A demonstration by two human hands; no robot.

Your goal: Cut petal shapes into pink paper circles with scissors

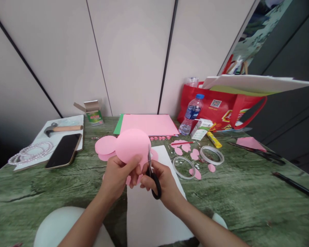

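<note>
Pink paper circle (131, 144), smooth, plain and evenly round along its top, sits near the centre of my feed, pinched at six o'clock by my left hand (118, 174). At its four o'clock, my right hand (163, 180) grips scissors (149, 164), blades pointing toward twelve.

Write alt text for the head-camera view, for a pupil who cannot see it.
Over a green table, the left hand holds a round pink paper while the right hand holds black-handled scissors at its edge. Behind lie pink sheets; to the right are pink cut-outs, two tape rolls and a bottle by a red bag.
</note>
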